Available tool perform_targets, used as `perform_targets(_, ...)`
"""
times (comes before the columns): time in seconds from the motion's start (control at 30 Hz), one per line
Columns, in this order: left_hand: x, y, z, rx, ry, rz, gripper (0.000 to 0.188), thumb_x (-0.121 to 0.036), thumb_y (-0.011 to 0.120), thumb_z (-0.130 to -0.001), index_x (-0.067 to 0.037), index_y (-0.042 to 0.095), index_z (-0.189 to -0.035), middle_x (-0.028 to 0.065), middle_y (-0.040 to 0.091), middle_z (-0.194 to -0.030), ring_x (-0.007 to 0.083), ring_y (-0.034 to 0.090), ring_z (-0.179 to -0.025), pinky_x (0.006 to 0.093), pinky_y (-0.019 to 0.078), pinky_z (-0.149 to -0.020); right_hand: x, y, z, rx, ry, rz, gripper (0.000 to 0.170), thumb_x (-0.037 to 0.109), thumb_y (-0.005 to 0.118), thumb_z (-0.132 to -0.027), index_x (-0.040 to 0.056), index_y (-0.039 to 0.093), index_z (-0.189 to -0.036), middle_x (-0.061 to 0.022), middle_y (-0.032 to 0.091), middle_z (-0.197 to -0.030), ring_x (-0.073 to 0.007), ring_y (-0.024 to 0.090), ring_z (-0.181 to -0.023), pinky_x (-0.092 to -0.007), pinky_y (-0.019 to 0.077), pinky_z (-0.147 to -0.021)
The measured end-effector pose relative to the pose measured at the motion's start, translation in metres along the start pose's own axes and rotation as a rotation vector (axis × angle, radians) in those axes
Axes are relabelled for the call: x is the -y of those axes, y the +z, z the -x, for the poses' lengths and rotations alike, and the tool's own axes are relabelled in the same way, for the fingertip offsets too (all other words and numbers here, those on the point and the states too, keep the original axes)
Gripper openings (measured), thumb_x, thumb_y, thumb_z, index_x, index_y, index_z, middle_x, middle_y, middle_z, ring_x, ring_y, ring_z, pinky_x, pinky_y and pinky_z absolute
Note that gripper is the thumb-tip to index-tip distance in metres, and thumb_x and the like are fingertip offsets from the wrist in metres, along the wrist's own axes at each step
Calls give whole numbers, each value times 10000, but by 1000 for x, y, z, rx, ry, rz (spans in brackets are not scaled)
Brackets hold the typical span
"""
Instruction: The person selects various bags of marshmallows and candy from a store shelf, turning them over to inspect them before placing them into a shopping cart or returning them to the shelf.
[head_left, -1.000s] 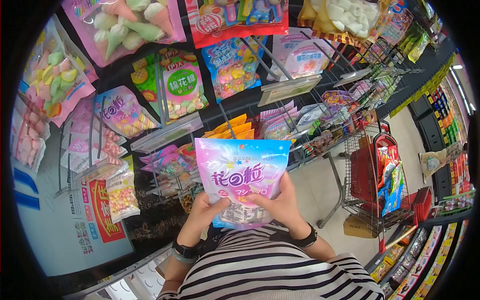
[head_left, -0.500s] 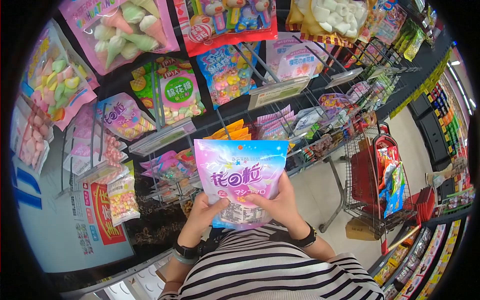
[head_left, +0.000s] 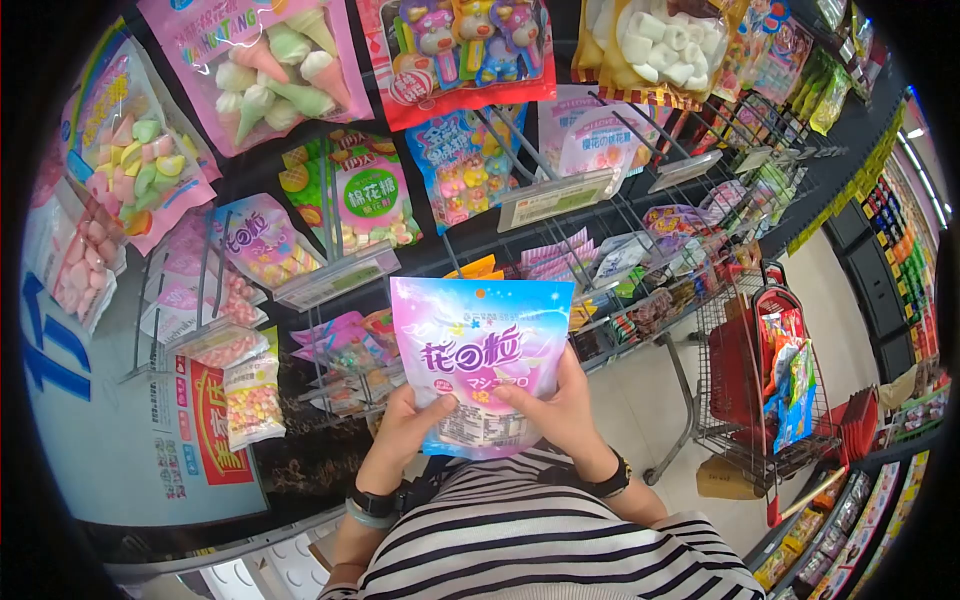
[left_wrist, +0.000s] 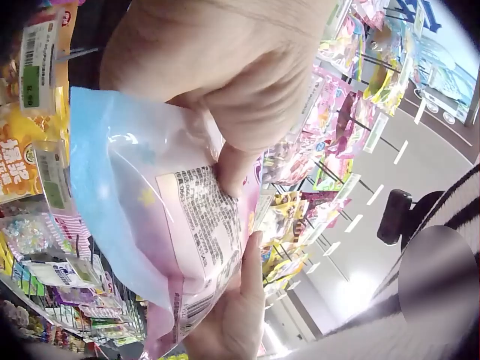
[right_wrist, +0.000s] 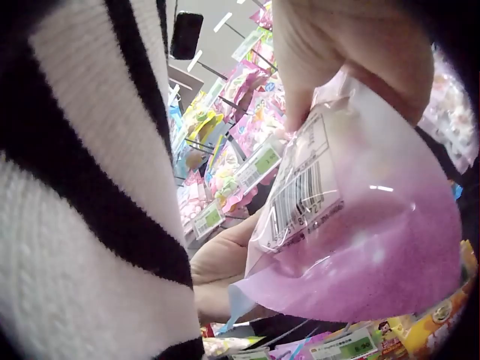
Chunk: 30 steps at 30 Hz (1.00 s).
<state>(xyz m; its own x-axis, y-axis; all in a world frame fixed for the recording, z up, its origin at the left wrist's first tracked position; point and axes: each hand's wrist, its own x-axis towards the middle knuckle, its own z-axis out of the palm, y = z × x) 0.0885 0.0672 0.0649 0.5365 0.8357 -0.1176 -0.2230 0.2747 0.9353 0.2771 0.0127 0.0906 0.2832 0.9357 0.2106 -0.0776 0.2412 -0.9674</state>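
Pinching the pink-and-blue bag (head_left: 480,345) at its sides, both hands: left hand (head_left: 405,428) and right hand (head_left: 562,408), thumbs on the front, other fingers mostly hidden behind it in head view. Bag is just ahead of the striped shirt (head_left: 540,530). Reads 花の粒, マシュマロ under it; next line starts 棉, rest blocked by right thumb. Barcode (right_wrist: 304,199) visible, digits blurred. Green hanging bag (head_left: 370,190): 棉花糖. Red bag (head_left: 460,90) cropped at top.

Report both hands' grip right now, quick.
Left grip: closed, holding the pink-and-blue bag at its lower left side.
Right grip: closed, holding the same bag at its lower right side.
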Motion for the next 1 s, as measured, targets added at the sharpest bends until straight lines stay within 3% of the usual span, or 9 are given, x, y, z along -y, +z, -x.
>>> perform_targets(0.73,6,-2,-10,-43,-24,25,281,-108,613,-857,8,546,-1103,63,616,-1046,111,583,-909,257,464,-802,-9,-2,-7,-7,20,-109,455,29,653,-804,-13,429,-1199,-69,576,-1074,-114,551,-965,-257,447,-838)
perform_targets(0.83,8,0,-14,-122,-8,46,286,-113,609,-861,2,536,-1112,56,613,-1045,109,581,-904,256,464,-797,-19,-7,-7,28,79,-72,581,66,682,-783,-11,368,-1266,-105,516,-1162,-155,510,-1057,-300,411,-906)
perform_targets(0.9,10,0,-16,-226,52,70,288,-118,605,-866,-4,530,-1120,53,612,-1046,109,580,-904,256,464,-794,-22,-8,-10,-38,-59,379,766,119,727,-740,-5,270,-1343,-151,408,-1267,-216,419,-1174,-357,346,-980)
perform_targets(0.93,14,-2,-16,-251,64,2,290,-132,602,-870,-14,526,-1124,47,614,-1038,108,579,-901,258,463,-794,-27,-10,-10,5,-18,382,905,161,757,-702,-3,186,-1384,-179,321,-1327,-263,326,-1253,-393,287,-1025)
perform_targets(0.97,15,-5,-16,-281,74,-65,292,-147,598,-874,-24,522,-1127,42,616,-1030,107,578,-897,259,461,-794,-27,-8,-12,47,-36,375,905,161,757,-702,-3,186,-1384,-179,321,-1327,-263,326,-1253,-393,287,-1025)
perform_targets(1.0,6,-4,-12,-146,35,-195,365,-179,603,-870,-24,499,-1184,72,568,-1127,140,547,-1004,277,443,-859,-26,-4,-13,172,-31,250,907,153,756,-702,3,181,-1388,-174,325,-1324,-263,324,-1256,-390,300,-1018)
